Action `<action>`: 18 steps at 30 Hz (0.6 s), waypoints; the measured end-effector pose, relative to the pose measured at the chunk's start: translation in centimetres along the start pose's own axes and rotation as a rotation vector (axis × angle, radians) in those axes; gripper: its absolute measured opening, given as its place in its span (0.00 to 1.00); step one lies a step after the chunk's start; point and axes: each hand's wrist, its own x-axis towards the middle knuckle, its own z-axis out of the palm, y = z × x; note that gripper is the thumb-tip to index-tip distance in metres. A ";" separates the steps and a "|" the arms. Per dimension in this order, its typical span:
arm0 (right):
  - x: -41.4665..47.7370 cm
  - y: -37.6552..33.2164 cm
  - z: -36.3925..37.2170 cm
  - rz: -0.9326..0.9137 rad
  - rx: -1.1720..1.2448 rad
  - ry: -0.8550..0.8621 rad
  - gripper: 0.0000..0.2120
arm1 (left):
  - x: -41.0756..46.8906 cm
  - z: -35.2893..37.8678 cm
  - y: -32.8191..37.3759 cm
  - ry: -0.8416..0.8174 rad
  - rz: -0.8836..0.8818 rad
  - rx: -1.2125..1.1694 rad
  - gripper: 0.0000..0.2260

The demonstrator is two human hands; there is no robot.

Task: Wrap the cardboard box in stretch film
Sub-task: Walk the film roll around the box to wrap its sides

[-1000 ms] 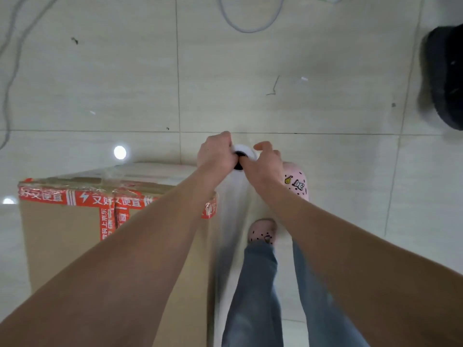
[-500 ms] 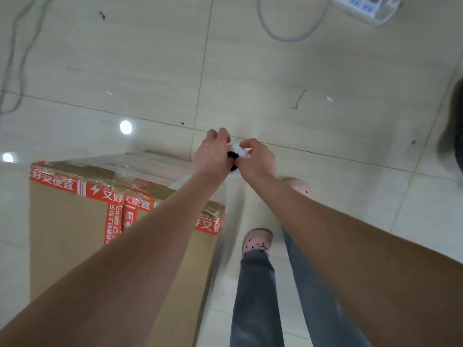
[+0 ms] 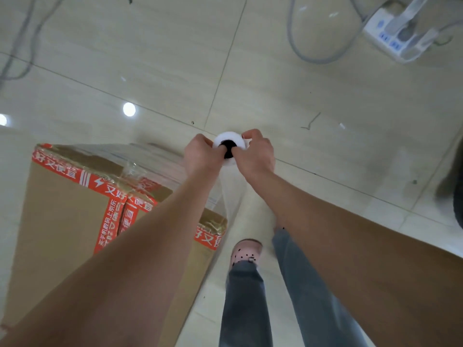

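A tall brown cardboard box [image 3: 60, 221] with red printed tape stands on the floor at the lower left. Clear film covers its top and upper sides. A white stretch film roll [image 3: 229, 140] with a black core is held upright, seen end-on, just right of the box's far corner. My left hand [image 3: 201, 155] grips its top rim from the left, and my right hand [image 3: 256, 154] grips it from the right. A sheet of film [image 3: 231, 196] hangs below the roll and runs toward the box.
Beige floor tiles [image 3: 300, 96] lie all around. A white power strip [image 3: 398, 33] with grey cables sits at the top right, more cables [image 3: 17, 46] at the top left. A dark object [image 3: 457, 196] is at the right edge. My legs and a pink shoe [image 3: 245, 251] stand beside the box.
The view has swung round the box's corner; the power strip has come fully into sight. Both hands keep their hold on the roll, which now shows more of its top.
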 end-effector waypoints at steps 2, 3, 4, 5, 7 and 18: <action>0.6 -1.0 0.0 -0.030 -0.026 -0.015 0.16 | 0.1 0.2 -0.4 -0.030 -0.080 -0.100 0.10; 0.7 -1.4 -0.1 -0.039 -0.045 -0.022 0.17 | 0.1 0.1 -0.4 -0.065 -0.092 -0.122 0.11; 0.8 -1.6 -0.3 -0.045 -0.064 -0.025 0.17 | 0.0 0.0 -0.1 -0.099 -0.079 -0.119 0.13; 0.9 -1.6 -0.6 -0.048 -0.080 -0.027 0.17 | -0.1 -0.1 0.3 -0.120 -0.029 -0.078 0.14; 1.0 -1.7 -1.1 -0.052 -0.105 -0.031 0.17 | -0.2 -0.4 1.3 -0.107 0.196 0.089 0.17; 2.4 -3.3 -2.0 -0.100 -0.176 -0.076 0.14 | 1.6 -1.8 4.7 -0.109 0.501 0.482 0.10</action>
